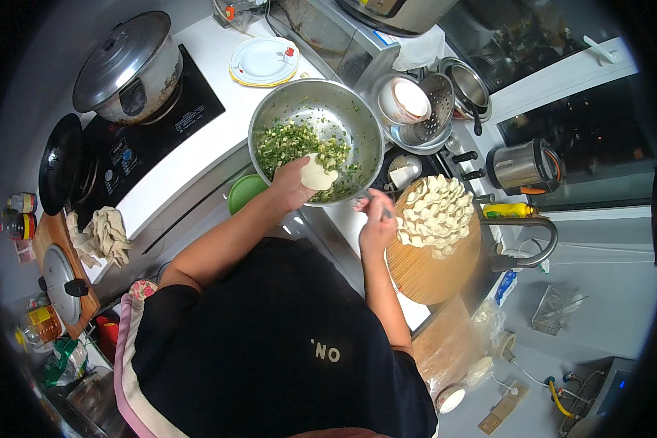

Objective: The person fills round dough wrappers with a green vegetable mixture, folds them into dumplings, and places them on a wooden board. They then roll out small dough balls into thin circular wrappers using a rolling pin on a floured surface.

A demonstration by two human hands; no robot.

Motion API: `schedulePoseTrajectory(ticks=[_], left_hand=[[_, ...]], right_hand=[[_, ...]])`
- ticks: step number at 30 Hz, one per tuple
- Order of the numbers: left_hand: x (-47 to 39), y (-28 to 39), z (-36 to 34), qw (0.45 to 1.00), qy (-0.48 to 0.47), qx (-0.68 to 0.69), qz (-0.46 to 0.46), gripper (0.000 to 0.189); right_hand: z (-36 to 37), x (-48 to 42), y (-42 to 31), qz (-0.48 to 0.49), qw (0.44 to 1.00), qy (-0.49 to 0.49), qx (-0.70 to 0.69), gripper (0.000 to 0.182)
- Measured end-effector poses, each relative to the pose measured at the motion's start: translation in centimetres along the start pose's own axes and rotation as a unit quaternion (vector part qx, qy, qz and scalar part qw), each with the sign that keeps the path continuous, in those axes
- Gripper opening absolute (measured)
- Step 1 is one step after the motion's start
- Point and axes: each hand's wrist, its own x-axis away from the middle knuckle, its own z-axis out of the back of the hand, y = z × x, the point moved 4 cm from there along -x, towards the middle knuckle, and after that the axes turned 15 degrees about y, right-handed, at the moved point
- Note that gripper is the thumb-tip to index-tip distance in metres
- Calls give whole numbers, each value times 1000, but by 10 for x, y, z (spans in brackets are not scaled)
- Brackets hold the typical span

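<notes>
My left hand [294, 185] holds a round dough wrapper [317, 174] above the near side of a large steel bowl [373, 139]. Chopped green filling [284, 141] lies in the bowl, and some of it shows at the wrapper's upper edge. Just right of the bowl's near rim, my right hand [378, 222] grips a thin grey utensil [386, 212]; its kind cannot be made out. Many shaped dumplings [435, 213] sit close together on a round slatted tray [438, 274], to the right of my right hand.
A lidded pot [142, 82] stands on the black cooktop [197, 109] at left. Behind the bowl are floral plates [264, 60]. Stacked bowls and a colander [435, 101] stand at its right, with a faucet [547, 241] beyond the tray. A green bowl [243, 192] is below the steel bowl.
</notes>
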Motion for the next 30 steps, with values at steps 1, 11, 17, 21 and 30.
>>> schedulePoseTrajectory(ticks=[1, 11, 17, 21, 30], left_hand=[[3, 0, -6, 1000, -9, 3, 3, 30], [-5, 33, -2, 997, 75, 5, 24, 24], [11, 49, 2, 994, 100, 53, -13, 29], [11, 55, 11, 998, 14, 59, -9, 30], [4, 37, 29, 1000, 13, -1, -10, 30]], right_hand=[[-2, 5, -5, 96, 993, -46, 47, 14], [-11, 22, -28, 445, 825, -281, 206, 45], [-11, 26, -34, 438, 845, -263, 159, 40], [-2, 18, -31, 300, 939, -67, 154, 21], [7, -5, 32, 162, 940, -62, 295, 14]])
